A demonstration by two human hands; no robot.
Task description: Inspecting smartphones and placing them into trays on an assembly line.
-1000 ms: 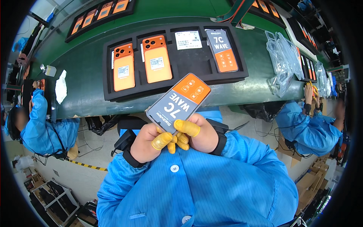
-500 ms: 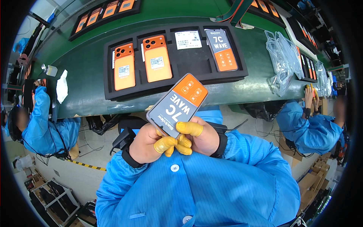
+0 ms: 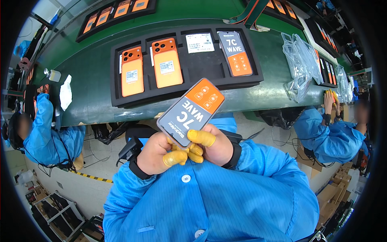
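Phone (image 3: 190, 113): held slantwise between the table (image 3: 86, 94) and the wearer's blue coat (image 3: 250, 193), printed front toward my camera, orange end pointing away. Right hand (image 3: 215, 146): I see the thumb laid over the near corner, other fingers bent beneath; I read them as closed on the phone. Left hand (image 3: 157, 155): fingers curled at the near end; contact is partly hidden, so I cannot tell how far they close or whether they grip. Yellow finger cots (image 3: 201, 137) probably keep marks off; holding the near end leaves most of the front exposed. Tray (image 3: 203, 66): two orange phones (image 3: 167, 64) lie back up, another phone (image 3: 235, 54) front up, presumably slotted to prevent rubbing. White label (image 3: 199, 42) sits in the slot between.
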